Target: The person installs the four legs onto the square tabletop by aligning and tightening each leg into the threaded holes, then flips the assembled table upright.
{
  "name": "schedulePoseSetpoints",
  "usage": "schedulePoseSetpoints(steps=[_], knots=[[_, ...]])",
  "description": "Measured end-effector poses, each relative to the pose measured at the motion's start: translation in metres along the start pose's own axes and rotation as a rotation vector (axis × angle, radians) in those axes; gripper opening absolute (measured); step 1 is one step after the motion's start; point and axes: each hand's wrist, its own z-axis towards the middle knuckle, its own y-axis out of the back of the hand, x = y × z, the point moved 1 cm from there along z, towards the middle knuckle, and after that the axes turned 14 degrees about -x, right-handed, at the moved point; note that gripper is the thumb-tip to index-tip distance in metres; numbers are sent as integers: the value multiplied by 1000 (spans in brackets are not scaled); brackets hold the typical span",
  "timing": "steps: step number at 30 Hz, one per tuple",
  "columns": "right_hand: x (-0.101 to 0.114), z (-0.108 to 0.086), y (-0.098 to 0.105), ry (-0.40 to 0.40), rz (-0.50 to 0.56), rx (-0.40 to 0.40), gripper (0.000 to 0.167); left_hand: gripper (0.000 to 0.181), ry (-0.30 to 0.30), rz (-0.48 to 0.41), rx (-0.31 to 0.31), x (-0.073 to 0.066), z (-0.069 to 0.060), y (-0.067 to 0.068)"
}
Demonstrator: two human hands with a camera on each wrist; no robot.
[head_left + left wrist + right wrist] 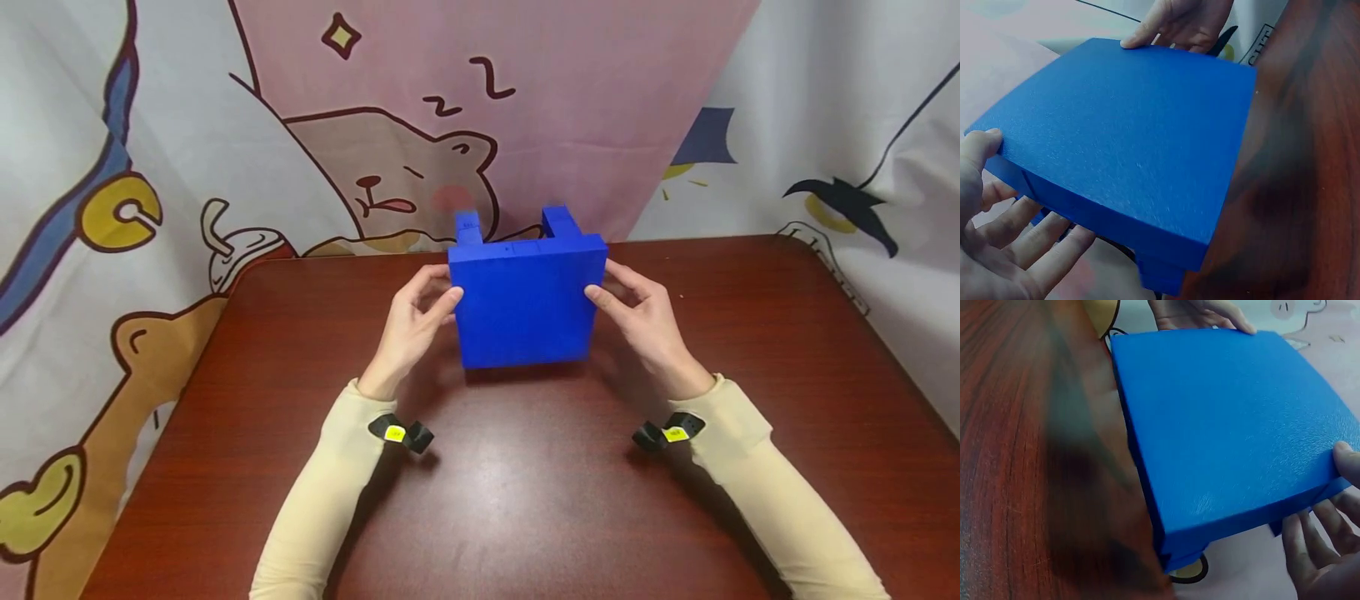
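A small blue stool [528,308] with a flat square seat stands tipped on edge in the head view. Its seat faces the camera, and two legs [467,229] show behind the upper edge, pointing toward the curtain. My left hand [411,321] grips the left side, thumb on the seat face and fingers underneath. On the opposite side my right hand [651,325] holds it the same way. Both wrist views show the seat [1122,131] between the two hands, with part of a leg [1160,275] below it. Whether the lower edge touches the table cannot be told.
The dark red-brown wooden table [495,500] lies under both forearms. Behind it hangs a curtain [600,108] printed with cartoon bears, reaching along both sides. A black strap with a small device [401,433] sits on each wrist.
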Motion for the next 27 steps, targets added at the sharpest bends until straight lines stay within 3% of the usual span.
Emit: schedulePoseSetpoints(steps=[8,14,19,27], knots=[[12,-4,2,-1,-23,-21,39,21,35,10,9,-7,-4,-4],[16,-3,1,-50,-10,-16,41,20,114,21,2,-8,-3,-2],[17,1,0,-90,-25,-2,45,30,199,-54,36,-7,1,1],[18,11,-3,-166,-122,11,52,38,257,-159,42,2,11,0]])
